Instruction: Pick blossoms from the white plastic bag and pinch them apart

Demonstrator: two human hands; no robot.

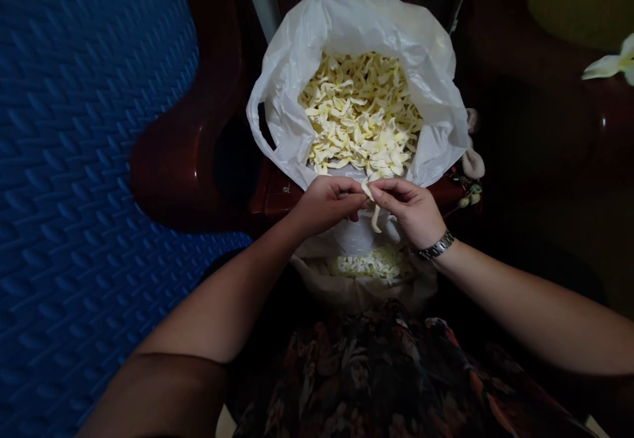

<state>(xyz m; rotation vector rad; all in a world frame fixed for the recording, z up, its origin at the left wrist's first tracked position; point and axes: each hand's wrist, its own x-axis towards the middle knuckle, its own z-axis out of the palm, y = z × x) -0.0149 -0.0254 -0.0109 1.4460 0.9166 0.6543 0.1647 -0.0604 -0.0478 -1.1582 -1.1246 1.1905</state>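
Observation:
My left hand (333, 203) and my right hand (409, 208) meet at the front of a white plastic bag. Both pinch the same pale, curled flower (367, 190) between thumb and fingertips; a slim cream strip (376, 219) hangs below it, and I cannot tell if the two are joined. A metal-link watch circles my right wrist. Just beyond my fingers the open plastic bag (430, 35) holds a heap of cream-yellow flowers (359, 111). Beneath my hands, close to my lap, a second bag (376, 292) contains smaller whitish pieces (371, 263).
The plastic bag rests on a dark red glossy chair (277, 190) with curved armrests. Textured blue matting (89, 193) covers the floor at left. A white flower (614, 65) shows at the right edge. Small pale objects (473, 162) lie right of the bag.

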